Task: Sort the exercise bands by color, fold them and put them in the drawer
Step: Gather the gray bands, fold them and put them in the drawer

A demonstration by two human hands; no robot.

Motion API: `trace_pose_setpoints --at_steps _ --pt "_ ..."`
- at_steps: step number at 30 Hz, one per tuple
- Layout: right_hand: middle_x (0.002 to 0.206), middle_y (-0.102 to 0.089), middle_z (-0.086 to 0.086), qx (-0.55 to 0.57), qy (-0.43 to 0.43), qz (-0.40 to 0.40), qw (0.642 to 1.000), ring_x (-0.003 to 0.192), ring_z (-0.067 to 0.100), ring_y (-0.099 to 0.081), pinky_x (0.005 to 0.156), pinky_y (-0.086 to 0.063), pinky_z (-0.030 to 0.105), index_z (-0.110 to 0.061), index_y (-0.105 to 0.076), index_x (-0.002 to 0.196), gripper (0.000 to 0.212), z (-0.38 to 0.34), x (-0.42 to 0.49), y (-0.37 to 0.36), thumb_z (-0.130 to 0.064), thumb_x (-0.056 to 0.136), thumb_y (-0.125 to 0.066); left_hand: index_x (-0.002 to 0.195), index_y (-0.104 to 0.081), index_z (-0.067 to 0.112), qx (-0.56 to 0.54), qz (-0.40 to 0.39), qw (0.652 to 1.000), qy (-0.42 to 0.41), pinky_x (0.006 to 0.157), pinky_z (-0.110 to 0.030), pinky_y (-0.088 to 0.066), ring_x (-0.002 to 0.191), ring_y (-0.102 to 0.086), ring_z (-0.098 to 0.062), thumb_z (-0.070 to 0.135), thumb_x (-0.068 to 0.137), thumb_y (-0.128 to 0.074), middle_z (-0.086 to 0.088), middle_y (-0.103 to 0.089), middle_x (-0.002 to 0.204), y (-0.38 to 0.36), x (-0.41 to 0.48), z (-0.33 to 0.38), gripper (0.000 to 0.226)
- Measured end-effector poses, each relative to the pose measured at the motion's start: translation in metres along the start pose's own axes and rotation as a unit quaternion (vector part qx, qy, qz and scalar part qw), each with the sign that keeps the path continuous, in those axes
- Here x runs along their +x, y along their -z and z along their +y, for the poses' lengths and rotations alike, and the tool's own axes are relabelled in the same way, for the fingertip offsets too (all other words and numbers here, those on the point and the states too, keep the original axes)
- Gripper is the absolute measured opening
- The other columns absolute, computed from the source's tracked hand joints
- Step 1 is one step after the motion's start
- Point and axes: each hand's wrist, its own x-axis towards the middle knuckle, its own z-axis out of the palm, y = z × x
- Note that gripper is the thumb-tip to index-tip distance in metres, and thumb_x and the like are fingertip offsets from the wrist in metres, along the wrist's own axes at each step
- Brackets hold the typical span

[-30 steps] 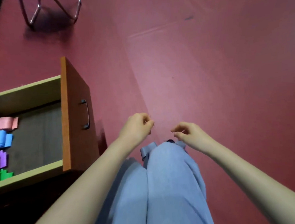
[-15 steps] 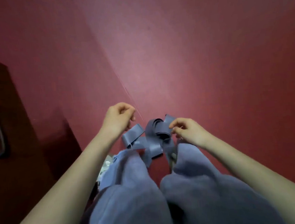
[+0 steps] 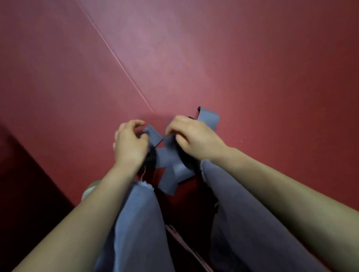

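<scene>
Head view: both hands reach down in front of the knees to a loose tangle of grey-blue bands (image 3: 168,158) on the red floor (image 3: 254,65). The left hand (image 3: 130,145) has its fingers curled, thumb and fingers closing on a strip end at the left side of the tangle. The right hand (image 3: 193,135) is just beside it, fingers bent down and pinching the bands near the top of the heap. One loop sticks out beyond the right hand's knuckles; other strips trail below both hands toward the gap between the trouser legs (image 3: 139,235). A floor seam runs diagonally away from the hands. Left of the left forearm lies a small pale object (image 3: 90,189), too blurred to identify.
</scene>
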Motion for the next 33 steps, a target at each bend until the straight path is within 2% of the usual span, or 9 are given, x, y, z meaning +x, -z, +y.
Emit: trace_pose_setpoints --at_steps 4,6,10,13,15,20,24,28,33 --pt "0.093 -0.062 0.018 -0.074 0.037 -0.037 0.996 0.085 0.032 -0.061 0.065 -0.053 0.043 -0.005 -0.063 0.091 0.03 0.0 -0.007 -0.043 -0.009 0.078 -0.036 0.125 -0.047 0.015 0.107 -0.049 0.992 0.048 0.101 -0.04 -0.03 0.124 -0.039 -0.033 0.015 0.078 -0.062 -0.014 -0.047 0.129 -0.01 0.006 -0.021 0.049" --pt "0.099 -0.06 0.018 -0.139 0.034 -0.125 0.982 0.092 0.031 -0.059 0.072 -0.051 0.041 -0.005 -0.062 0.096 0.028 0.017 -0.013 -0.055 -0.012 0.083 -0.038 0.128 -0.042 0.014 0.123 -0.08 0.988 0.045 0.101 -0.041 -0.031 0.124 -0.039 -0.034 0.016 0.077 -0.064 -0.016 -0.045 0.129 -0.016 0.006 -0.028 0.055" --pt "0.099 -0.059 0.015 -0.142 0.005 -0.188 0.972 0.083 0.033 -0.062 0.067 -0.054 0.036 -0.012 -0.057 0.092 0.035 0.059 -0.033 -0.066 -0.034 0.069 -0.041 0.104 -0.055 0.011 0.098 -0.092 0.991 0.0 0.085 -0.035 -0.04 0.102 -0.056 -0.033 0.007 0.076 -0.063 -0.011 -0.059 0.094 -0.02 0.013 -0.031 0.029" --pt "0.118 -0.058 0.013 -0.192 0.043 -0.147 0.969 0.098 0.031 -0.064 0.076 -0.054 0.035 -0.022 -0.053 0.105 0.04 0.077 -0.048 -0.087 -0.037 0.068 -0.054 0.083 -0.059 0.009 0.053 -0.119 0.99 -0.049 0.076 -0.031 -0.039 0.09 -0.058 -0.032 0.007 0.08 -0.061 -0.008 -0.055 0.081 -0.019 0.016 -0.026 0.005" --pt "0.115 -0.062 0.009 -0.186 0.031 -0.094 0.978 0.099 0.028 -0.063 0.074 -0.054 0.032 -0.025 -0.055 0.101 0.03 0.079 -0.05 -0.093 -0.033 0.073 -0.045 0.082 -0.055 0.012 0.001 -0.101 0.99 -0.099 0.077 -0.031 -0.037 0.085 -0.053 -0.027 0.004 0.082 -0.058 -0.009 -0.054 0.084 -0.018 0.017 -0.021 0.008" --pt "0.091 -0.065 0.006 -0.033 0.02 0.043 0.998 0.087 0.019 -0.054 0.073 -0.049 0.033 -0.014 -0.061 0.085 0.021 0.06 -0.034 -0.071 -0.027 0.083 -0.045 0.079 -0.043 0.025 -0.203 -0.006 0.975 -0.093 0.059 -0.021 -0.034 0.059 -0.046 0.001 0.007 0.091 -0.047 0.006 -0.049 0.069 -0.005 0.022 0.002 0.021" --pt "0.066 -0.059 -0.003 0.169 -0.094 0.212 0.958 0.06 0.005 -0.05 0.063 -0.04 0.023 -0.015 -0.061 0.081 0.015 0.018 -0.011 -0.028 -0.026 0.08 -0.05 0.08 -0.043 0.024 -0.367 -0.003 0.925 -0.103 0.054 -0.013 -0.042 0.048 -0.05 0.007 0.003 0.093 -0.043 0.014 -0.063 0.052 0.01 0.025 0.034 0.024" --pt "0.057 -0.049 -0.015 0.357 -0.099 0.248 0.895 0.057 -0.002 -0.042 0.057 -0.036 0.011 -0.03 -0.05 0.069 0.022 -0.009 0.007 0.017 -0.009 0.075 -0.05 0.081 -0.05 0.02 -0.411 0.012 0.897 -0.164 0.056 -0.009 -0.042 0.054 -0.054 0.009 0.003 0.093 -0.042 0.022 -0.064 0.056 0.027 0.027 0.062 0.023" --pt "0.045 -0.049 -0.014 0.444 -0.108 0.165 0.874 0.047 -0.003 -0.039 0.046 -0.032 0.01 -0.023 -0.055 0.062 0.02 -0.029 0.007 0.055 -0.006 0.066 -0.047 0.087 -0.053 0.024 -0.435 0.075 0.87 -0.221 0.07 -0.013 -0.045 0.067 -0.055 0.009 0.013 0.085 -0.045 0.025 -0.066 0.067 0.054 0.034 0.075 0.013"
